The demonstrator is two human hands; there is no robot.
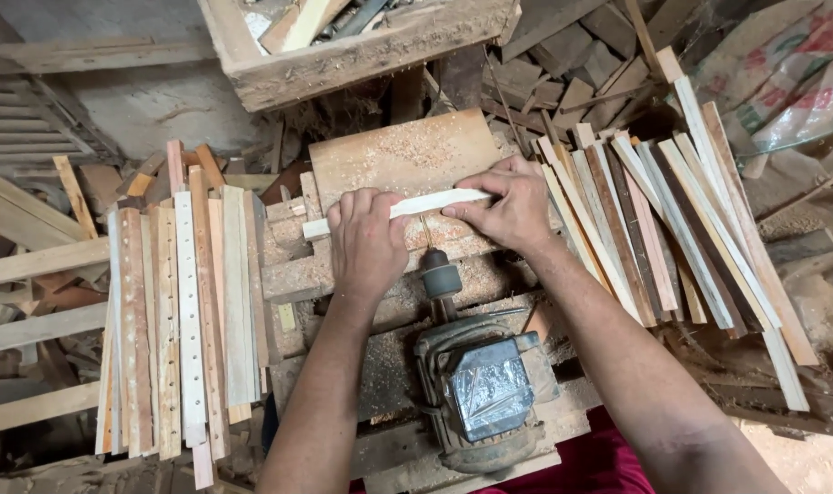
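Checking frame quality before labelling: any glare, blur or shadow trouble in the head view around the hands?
Head view: soft, even daylight, no hard shadows; both hands and the slat are sharp; mild glare only on the motor's plastic wrap; slight wide-angle stretch at the edges; the drill chuck sits in mild shade under the hands.

sacks at the top right corner

a woven plastic sack (782, 69), pale tan with red and green printed patches, lies crumpled at about two o'clock in the head view, beyond the fan of wooden slats and against the right edge. a clear plastic sheet (814, 123) with a glossy curved rim overlaps its lower part at about three o'clock. the print is too blurred and creased to make out. there are no labels, signs or screens elsewhere in the view.
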